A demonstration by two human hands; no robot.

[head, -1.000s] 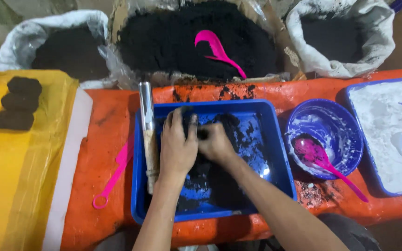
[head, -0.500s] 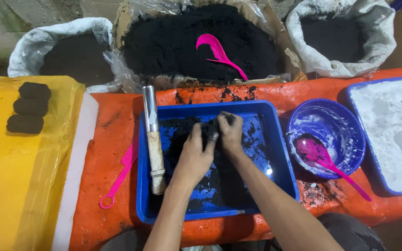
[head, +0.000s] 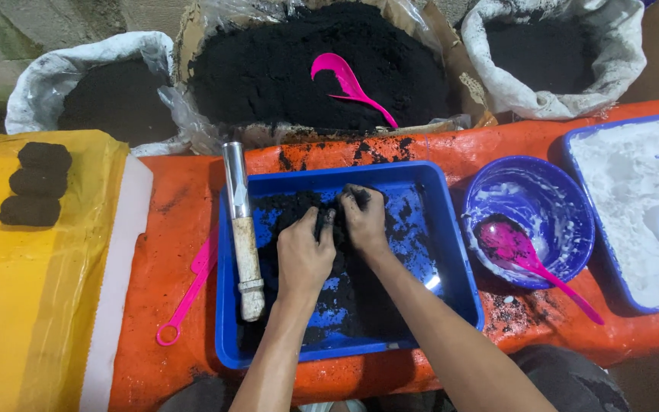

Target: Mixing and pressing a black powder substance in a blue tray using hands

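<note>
Both of my hands are in a blue tray (head: pixel 461 267) that holds a damp black mixture (head: pixel 345 297). My left hand (head: pixel 304 258) is curled into the mixture near the tray's middle. My right hand (head: pixel 364 219) sits just beyond it, fingers closed on a clump of the same black stuff near the far wall. The two hands touch at the fingertips. A metal tube with a wooden plunger handle (head: pixel 242 233) lies along the tray's left side, close to my left hand.
Three black pressed cakes (head: pixel 36 183) rest on a yellow sheet (head: pixel 32 320) at the left. A pink spoon (head: pixel 190 294) lies on the orange cover. At the right are a blue bowl (head: pixel 570 202) with a pink spoon (head: pixel 524 255) and a tray of white powder (head: pixel 627 175). Sacks of black powder (head: pixel 284 72) stand behind.
My hands have slid from the tray's middle toward its far side, pulling the black mixture together. The tube and the spoons have not moved.
</note>
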